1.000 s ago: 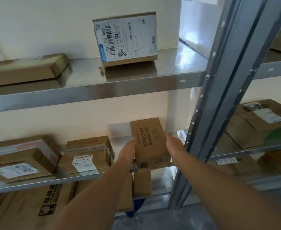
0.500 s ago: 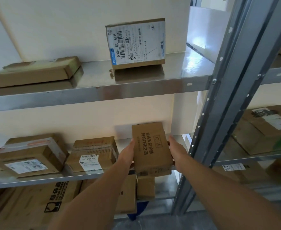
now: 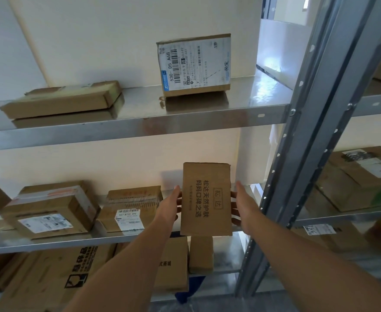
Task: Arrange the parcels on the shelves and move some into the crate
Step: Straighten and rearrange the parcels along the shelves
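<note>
A brown cardboard parcel [image 3: 206,199] with black printed characters stands upright at the front edge of the middle shelf [image 3: 50,243]. My left hand [image 3: 170,207] holds its left side and my right hand [image 3: 243,207] holds its right side, fingers wrapped behind the box. To its left on the same shelf lie a labelled parcel [image 3: 130,209] and a taped parcel [image 3: 50,212]. No crate is recognisable in view.
The top shelf [image 3: 140,122] carries a flat long parcel [image 3: 61,100] and an upright white-labelled box [image 3: 195,65]. Larger boxes [image 3: 57,275] fill the shelf below. A grey metal upright [image 3: 302,143] stands right of my hands, with more parcels [image 3: 360,176] beyond it.
The parcel between my hands has risen and turned upright at the middle shelf's front edge. The view has tilted, so the shelves sit lower in frame.
</note>
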Motion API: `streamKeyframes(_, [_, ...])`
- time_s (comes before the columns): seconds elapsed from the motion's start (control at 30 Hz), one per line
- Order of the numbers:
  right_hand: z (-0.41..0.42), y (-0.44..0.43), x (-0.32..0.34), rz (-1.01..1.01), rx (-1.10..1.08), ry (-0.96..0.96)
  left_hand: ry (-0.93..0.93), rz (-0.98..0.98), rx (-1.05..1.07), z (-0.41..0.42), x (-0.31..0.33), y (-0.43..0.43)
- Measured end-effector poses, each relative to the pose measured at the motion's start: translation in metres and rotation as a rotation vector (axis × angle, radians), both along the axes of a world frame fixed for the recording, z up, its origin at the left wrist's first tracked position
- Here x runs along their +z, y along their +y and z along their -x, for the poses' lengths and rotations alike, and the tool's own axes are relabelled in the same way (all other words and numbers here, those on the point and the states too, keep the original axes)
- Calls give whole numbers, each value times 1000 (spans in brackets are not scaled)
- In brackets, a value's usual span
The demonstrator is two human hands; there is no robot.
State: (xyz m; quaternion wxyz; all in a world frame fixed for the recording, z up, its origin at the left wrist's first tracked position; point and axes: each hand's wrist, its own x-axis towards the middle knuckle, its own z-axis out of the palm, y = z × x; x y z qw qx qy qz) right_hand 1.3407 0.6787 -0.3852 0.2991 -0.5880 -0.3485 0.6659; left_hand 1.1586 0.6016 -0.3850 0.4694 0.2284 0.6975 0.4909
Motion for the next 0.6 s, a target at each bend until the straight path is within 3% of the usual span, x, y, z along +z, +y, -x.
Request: streamKeyframes(0.6, [2,-14,13,-87,3,120,-58,-37,91,6,11,-17])
